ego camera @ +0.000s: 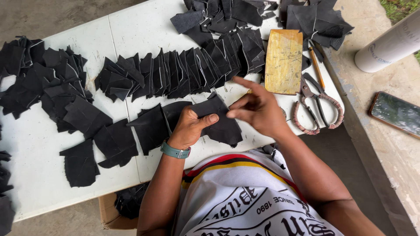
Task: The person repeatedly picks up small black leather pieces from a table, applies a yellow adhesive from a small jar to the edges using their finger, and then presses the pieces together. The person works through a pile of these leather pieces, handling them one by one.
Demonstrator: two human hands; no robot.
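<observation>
My left hand (191, 126), with a teal watch on its wrist, grips a black leather piece (221, 124) by its upper edge, thumb on top. That piece lies on the white table (131, 35) near the front edge. My right hand (258, 109) hovers just right of it, fingers loosely curled and the index finger stretched out, touching the piece's right side. Whether a small thing sits between those fingers I cannot tell. More black leather pieces (151, 126) lie just left of my left hand.
A row of overlapping black pieces (183, 70) spans the table's middle; heaps lie at the left (39, 78) and far end (245, 13). A wooden block (283, 61), a pencil (316, 65) and scissors (316, 107) sit to the right. A phone (396, 113) and white roll (389, 43) rest on a concrete ledge.
</observation>
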